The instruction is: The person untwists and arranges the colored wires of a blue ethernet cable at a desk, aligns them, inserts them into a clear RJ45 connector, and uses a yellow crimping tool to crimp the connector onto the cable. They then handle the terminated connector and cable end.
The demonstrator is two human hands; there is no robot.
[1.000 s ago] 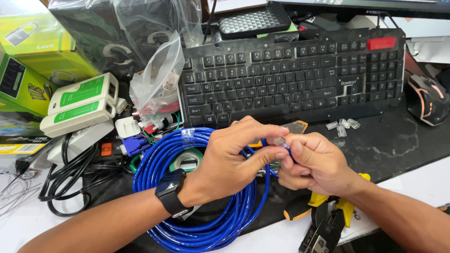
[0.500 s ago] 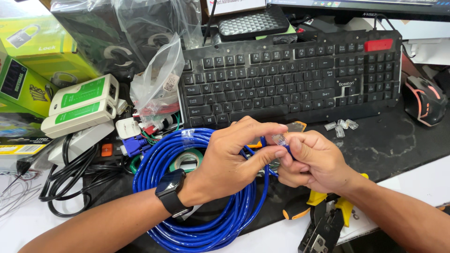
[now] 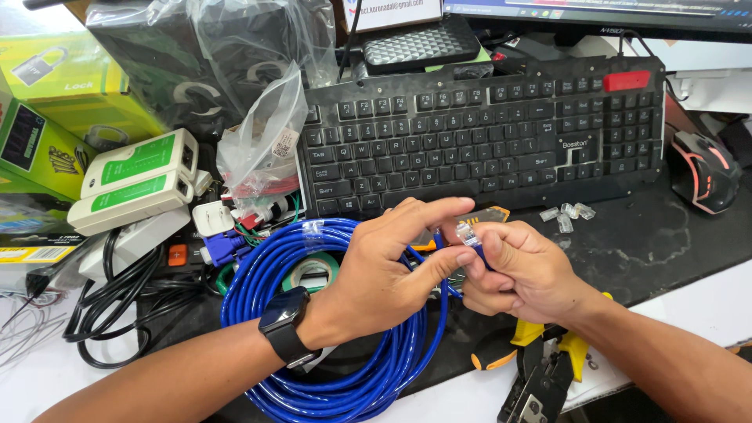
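A black keyboard (image 3: 486,141) spans the back of the desk (image 3: 674,251), and a big coil of blue cable (image 3: 345,376) lies at the front under the left forearm. Both hands meet just in front of the keyboard. The left hand (image 3: 384,274) pinches the cable's end between thumb and forefinger; the right hand (image 3: 517,270) has a closed grip on a small clear plug (image 3: 468,235), which sits at its fingertips, touching the cable end. More clear plugs (image 3: 565,215) lie loose to the right.
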